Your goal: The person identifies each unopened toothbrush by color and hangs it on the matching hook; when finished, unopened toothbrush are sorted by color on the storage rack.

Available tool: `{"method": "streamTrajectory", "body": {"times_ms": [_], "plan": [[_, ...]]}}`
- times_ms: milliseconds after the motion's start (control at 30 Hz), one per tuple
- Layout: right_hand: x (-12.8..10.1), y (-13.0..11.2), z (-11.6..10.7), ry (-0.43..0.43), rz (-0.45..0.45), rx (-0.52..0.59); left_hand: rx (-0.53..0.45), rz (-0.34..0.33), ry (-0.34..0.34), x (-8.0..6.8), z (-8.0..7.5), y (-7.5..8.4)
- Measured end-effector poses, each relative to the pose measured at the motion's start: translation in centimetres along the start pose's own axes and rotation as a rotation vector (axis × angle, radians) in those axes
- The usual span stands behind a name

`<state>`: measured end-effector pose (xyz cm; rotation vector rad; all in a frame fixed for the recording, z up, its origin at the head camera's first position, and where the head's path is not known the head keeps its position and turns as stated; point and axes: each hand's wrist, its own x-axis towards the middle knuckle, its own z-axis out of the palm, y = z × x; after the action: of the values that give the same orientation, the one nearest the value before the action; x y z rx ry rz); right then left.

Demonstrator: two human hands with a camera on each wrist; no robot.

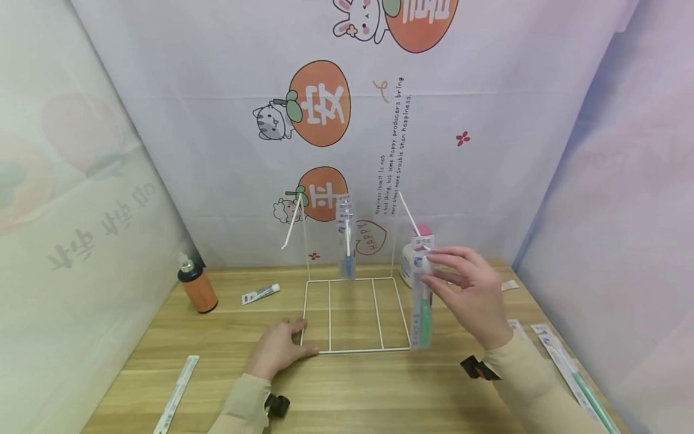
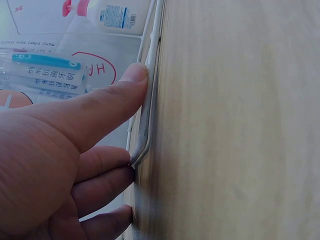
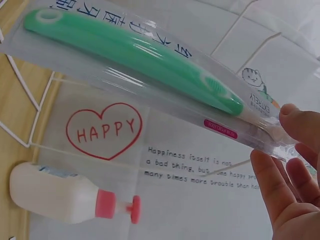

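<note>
I see the left hand (image 1: pixel 279 348) lying flat on the wooden tabletop (image 1: pixel 347 392), fingers straight & pressing the front-left corner of the white wire rack (image 1: pixel 355 313) to steady it; right hand (image 1: pixel 468 289) is raised at the rack's right hook arm (image 1: pixel 410 217), thumb & fingertips pinching the top of a green toothbrush in clear plastic packaging (image 1: pixel 422 307), pack hanging upright just beside the rack's front-right corner. Progress, as I judge it: one blue packaged toothbrush (image 1: pixel 347 241) already hangs at the rack's back; the green one looks about to go on the hook, not yet released; approx. two more packs (image 1: pixel 569 367) lie at table's right edge, one flat pack (image 1: pixel 176 395) at left, so well under half done.
</note>
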<state>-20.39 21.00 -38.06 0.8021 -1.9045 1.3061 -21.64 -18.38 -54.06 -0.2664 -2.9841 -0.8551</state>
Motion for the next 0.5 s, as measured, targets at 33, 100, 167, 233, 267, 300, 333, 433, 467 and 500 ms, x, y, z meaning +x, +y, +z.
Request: {"method": "streamTrajectory", "body": {"times_ms": [33,100,167,233,267,300,333,433,467,500], "plan": [[0.1,0.2,0.2,-0.003,0.006,-0.007,0.000,-0.001,-0.002,0.0,0.0,0.0],[0.4,0.8,0.5,-0.002,0.016,-0.026,-0.002,-0.004,-0.004,0.0,0.0,0.0],[0.8,1.6,1.0,0.011,0.017,-0.039,-0.003,-0.005,-0.003,0.0,-0.2,0.1],[1.4,2.7,1.6,0.036,0.010,-0.056,-0.005,-0.004,-0.002,-0.1,-0.3,0.1],[1.7,3.2,1.9,0.051,0.005,-0.066,-0.005,-0.004,0.000,-0.1,-0.3,0.1],[2.0,3.7,2.2,0.066,0.001,-0.076,-0.005,-0.005,-0.001,-0.1,-0.4,0.2],[2.3,4.3,2.5,0.079,0.001,-0.084,-0.006,-0.006,-0.002,-0.1,-0.4,0.2],[3.1,5.5,3.2,0.107,0.033,-0.106,-0.018,-0.012,-0.009,-0.2,-0.4,0.3],[3.4,5.8,3.4,0.112,0.052,-0.107,-0.022,-0.014,-0.011,-0.2,-0.4,0.3],[3.7,6.1,3.5,0.114,0.071,-0.110,-0.025,-0.019,-0.015,-0.2,-0.4,0.3]]}}
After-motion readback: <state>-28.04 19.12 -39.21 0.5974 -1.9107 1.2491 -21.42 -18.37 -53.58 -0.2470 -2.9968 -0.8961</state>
